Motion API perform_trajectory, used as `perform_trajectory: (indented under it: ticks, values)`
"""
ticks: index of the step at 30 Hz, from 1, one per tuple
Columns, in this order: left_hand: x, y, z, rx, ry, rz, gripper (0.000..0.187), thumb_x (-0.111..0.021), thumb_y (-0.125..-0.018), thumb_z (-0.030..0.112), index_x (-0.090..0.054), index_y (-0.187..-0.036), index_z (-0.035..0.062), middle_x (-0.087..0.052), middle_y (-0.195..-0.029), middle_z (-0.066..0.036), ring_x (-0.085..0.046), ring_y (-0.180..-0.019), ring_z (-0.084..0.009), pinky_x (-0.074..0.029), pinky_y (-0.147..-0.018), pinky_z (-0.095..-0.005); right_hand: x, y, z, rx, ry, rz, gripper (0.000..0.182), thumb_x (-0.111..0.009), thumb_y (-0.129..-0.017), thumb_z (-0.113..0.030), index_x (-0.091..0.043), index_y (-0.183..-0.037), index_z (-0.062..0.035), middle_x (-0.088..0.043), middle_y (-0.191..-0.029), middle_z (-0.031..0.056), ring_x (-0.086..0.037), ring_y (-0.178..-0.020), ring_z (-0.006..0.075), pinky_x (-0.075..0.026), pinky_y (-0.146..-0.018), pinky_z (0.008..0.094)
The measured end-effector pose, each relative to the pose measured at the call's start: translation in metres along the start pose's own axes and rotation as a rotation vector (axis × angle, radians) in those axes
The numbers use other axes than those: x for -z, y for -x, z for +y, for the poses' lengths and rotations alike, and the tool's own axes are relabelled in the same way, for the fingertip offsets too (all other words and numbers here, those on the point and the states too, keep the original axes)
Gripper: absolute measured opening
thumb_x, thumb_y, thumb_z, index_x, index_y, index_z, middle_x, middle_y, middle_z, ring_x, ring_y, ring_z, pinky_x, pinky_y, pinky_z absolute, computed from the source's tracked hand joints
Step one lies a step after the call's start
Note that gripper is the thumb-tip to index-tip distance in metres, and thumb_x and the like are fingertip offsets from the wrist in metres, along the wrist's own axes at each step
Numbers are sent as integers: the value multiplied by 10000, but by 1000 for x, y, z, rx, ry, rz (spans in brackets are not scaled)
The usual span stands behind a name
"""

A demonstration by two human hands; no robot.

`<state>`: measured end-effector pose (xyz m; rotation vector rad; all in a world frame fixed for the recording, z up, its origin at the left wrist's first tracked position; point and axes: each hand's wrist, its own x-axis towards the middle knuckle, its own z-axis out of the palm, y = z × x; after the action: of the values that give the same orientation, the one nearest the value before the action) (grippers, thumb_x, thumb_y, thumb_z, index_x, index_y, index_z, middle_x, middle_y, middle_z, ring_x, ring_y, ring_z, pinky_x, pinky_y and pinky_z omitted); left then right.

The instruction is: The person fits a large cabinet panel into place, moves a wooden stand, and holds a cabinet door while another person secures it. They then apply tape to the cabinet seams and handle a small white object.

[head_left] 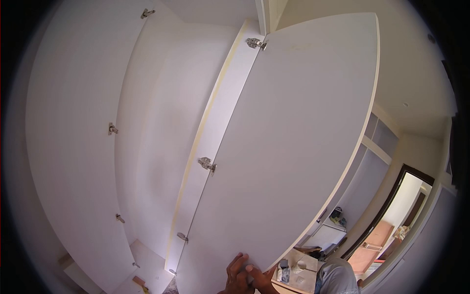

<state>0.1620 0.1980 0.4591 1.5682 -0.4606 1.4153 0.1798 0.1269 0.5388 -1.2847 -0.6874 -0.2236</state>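
Observation:
A tall white cabinet door stands swung out, carried on metal hinges, including a middle hinge and an upper hinge. At the door's lower part, near its free edge, my two hands are close together. My left hand has its fingers bent and drawn together against the door face. Beside it, my right hand is closed near the door edge, thumb toward the left hand. A small greyish patch shows between them, too hidden to name.
Another white door with hinges stands on the left. Between the doors is the white cabinet interior. A small reddish-brown piece lies on its bottom. At right are a cluttered surface, a person's grey-clad leg and a dark-framed doorway.

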Motion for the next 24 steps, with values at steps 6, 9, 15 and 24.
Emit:
perform_trajectory:
  ticks: [6,9,15,24]
  values:
    - [0,2,-3,7,37,4,745,-806,-820,96,-370,-1419,25,-363,-1458,-311,-374,-1324,-521,-392,-1080,-589,-5,1,-3,42,17,-11,486,-753,-795,-80,-573,-1229,46,-657,-1134,149,-661,-1032,257,-553,-871,403]
    - [2,-5,4,-11,-16,75,722,-819,-821,111,-396,-1395,-4,-433,-1422,-284,-467,-1270,-442,-442,-1052,-543,-6,2,-4,19,12,-5,468,-749,-801,-74,-583,-1222,46,-663,-1124,149,-667,-1015,253,-558,-857,396]
    - [6,0,-5,25,-102,-56,708,-801,-704,77,-394,-1282,35,-378,-1408,-268,-411,-1298,-523,-388,-1088,-591,-1,3,2,20,43,-52,479,-749,-812,-72,-573,-1240,53,-666,-1138,157,-670,-1030,255,-560,-870,379]
    - [35,14,-1,193,41,-128,656,-749,-835,145,-406,-1377,7,-353,-1466,-297,-373,-1366,-496,-407,-1067,-562,-8,19,22,-9,151,-174,507,-773,-851,-128,-554,-1263,70,-653,-1162,174,-663,-1059,242,-557,-876,358]
